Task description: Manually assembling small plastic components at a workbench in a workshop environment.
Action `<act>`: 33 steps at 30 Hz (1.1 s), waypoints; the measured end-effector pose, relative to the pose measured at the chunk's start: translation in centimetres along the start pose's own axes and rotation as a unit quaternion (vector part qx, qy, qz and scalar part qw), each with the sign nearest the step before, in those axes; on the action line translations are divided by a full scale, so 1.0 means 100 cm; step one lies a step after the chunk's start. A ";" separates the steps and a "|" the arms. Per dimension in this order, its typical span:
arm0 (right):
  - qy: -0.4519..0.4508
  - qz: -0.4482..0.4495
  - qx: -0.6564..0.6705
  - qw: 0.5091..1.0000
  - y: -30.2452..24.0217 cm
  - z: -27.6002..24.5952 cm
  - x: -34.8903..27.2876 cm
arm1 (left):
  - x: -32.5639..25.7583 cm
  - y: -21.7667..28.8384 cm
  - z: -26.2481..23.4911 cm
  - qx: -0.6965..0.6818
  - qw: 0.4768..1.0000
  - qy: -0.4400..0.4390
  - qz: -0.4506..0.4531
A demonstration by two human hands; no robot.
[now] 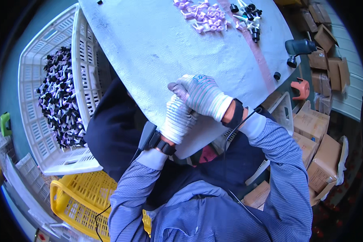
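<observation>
Gloved hands meet at the near edge of the pale work board (149, 44): the right hand (201, 94) lies curled over the left hand (178, 117), both in striped knit gloves, fingers closed together. Whatever small part they press between them is hidden under the gloves, so I cannot tell what they hold (or whether anything is in there at all). Loose pieces lie well apart at the far end of the board: a heap of lilac caps (203, 16) and, just right of it, black and white fittings (248, 18). A white crate (48, 44) on the left holds many black and lilac assembled parts (60, 97). Judging by the stacked grip, a good press here wants both wrists steady, force straight along the part, and the board edge used as a rest.
</observation>
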State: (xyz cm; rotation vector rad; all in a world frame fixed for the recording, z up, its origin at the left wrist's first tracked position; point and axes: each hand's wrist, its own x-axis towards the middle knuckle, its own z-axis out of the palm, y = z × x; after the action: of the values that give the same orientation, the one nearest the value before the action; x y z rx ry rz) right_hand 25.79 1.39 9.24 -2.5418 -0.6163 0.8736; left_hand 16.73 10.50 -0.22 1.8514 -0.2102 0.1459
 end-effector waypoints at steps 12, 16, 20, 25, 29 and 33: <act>0.146 -0.060 0.076 0.985 0.022 -0.001 -0.005 | 0.013 0.015 0.000 -0.059 0.998 -0.013 -0.033; 0.285 -0.004 0.094 0.954 0.035 -0.017 -0.036 | 0.011 0.036 -0.011 -0.211 0.966 -0.010 -0.150; 0.233 -0.030 0.199 0.951 0.055 0.006 -0.077 | 0.004 0.036 -0.021 -0.493 0.838 -0.039 -0.230; 0.271 -0.042 0.157 0.949 0.043 0.044 -0.117 | -0.015 0.054 -0.016 -0.672 0.690 -0.024 -0.267; 0.305 -0.080 0.218 0.924 0.023 0.062 -0.141 | -0.033 0.073 -0.003 -0.778 0.572 -0.031 -0.258; 0.355 -0.098 0.240 0.898 0.005 0.073 -0.159 | -0.051 0.099 0.009 -0.779 0.533 0.072 -0.321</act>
State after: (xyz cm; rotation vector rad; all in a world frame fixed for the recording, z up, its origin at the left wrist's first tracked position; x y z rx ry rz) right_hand 9.96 -5.72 11.23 -2.0726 -0.3461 -0.0202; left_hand 9.61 7.24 7.75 -0.0272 0.4088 -0.3445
